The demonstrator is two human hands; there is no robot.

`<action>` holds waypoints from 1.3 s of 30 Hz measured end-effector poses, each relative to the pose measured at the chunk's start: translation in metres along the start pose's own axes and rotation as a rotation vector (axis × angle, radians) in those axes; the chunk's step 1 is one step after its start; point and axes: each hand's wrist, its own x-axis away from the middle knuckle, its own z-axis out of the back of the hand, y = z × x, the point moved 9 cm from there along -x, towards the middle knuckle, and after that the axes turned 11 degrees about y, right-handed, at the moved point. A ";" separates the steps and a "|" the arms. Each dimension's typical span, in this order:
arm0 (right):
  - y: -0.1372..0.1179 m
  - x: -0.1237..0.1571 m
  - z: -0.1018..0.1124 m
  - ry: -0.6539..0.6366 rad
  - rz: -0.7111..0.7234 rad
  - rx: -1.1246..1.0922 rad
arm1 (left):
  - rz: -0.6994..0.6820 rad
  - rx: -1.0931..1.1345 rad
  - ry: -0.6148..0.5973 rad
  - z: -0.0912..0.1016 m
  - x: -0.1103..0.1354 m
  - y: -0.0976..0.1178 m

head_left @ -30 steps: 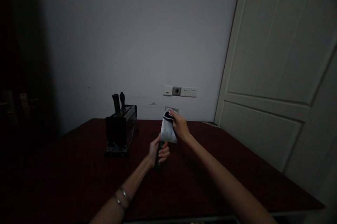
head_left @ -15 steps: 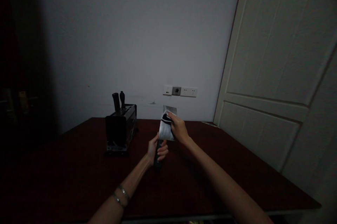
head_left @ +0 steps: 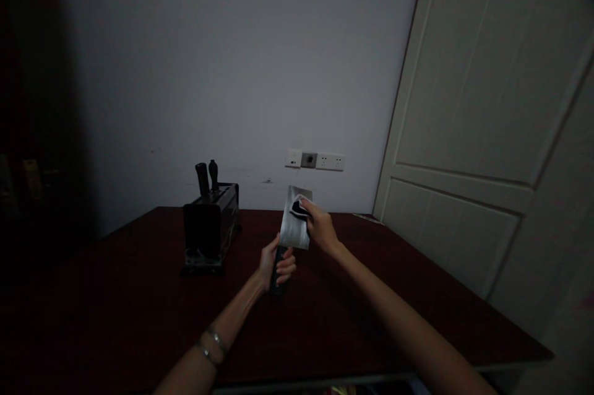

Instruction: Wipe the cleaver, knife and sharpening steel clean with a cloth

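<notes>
Head cam, now: what's L hand (head_left: 267, 264) got?

Cleaver (head_left: 293, 233). Fingers curled tight round the blk handle (head_left: 276, 288), thumb up by the base of the blade.

OK, & R hand (head_left: 322, 228)?

Pinching a small blk cloth (head_left: 298, 208) w/ white edging, narrow grip, cloth against the upper part of the blade. Can't tell where all the fingers sit.

Where's the cleaver exactly?

Approx mid-view, held up over the dark red table (head_left: 417, 277). Handle twd the person, blade pointing away, tilted a bit to the R.

Anything else near?

Blk holder (head_left: 203, 231) on the table, L of the hands, well apart, w/ 2 dark handles (head_left: 203, 179) sticking up from its top. Wall (head_left: 232, 73) behind, w/ sockets (head_left: 329, 161). Pale door (head_left: 464, 104) on the R. 2 bands (head_left: 216, 339) on the L forearm.
</notes>
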 end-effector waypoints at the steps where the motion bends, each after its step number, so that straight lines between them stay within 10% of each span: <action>1: -0.004 0.005 0.000 -0.027 0.026 -0.021 | -0.001 0.000 -0.001 0.000 0.000 0.000; 10: 0.023 -0.018 0.006 -0.020 -0.031 0.033 | -0.001 -0.001 0.002 0.004 0.000 -0.001; 18: -0.025 0.031 -0.011 -0.135 0.072 -0.108 | -0.064 0.042 0.012 0.007 0.000 0.007; 26: 0.009 -0.018 -0.011 -0.010 -0.046 -0.005 | -0.026 0.036 -0.008 0.003 0.001 0.005; 33: -0.039 0.021 -0.020 -0.147 0.101 -0.126 | -0.036 0.052 -0.020 0.001 0.001 0.007; 39: -0.010 -0.028 -0.017 -0.100 0.027 -0.020 | 0.013 0.021 -0.028 0.000 0.001 0.000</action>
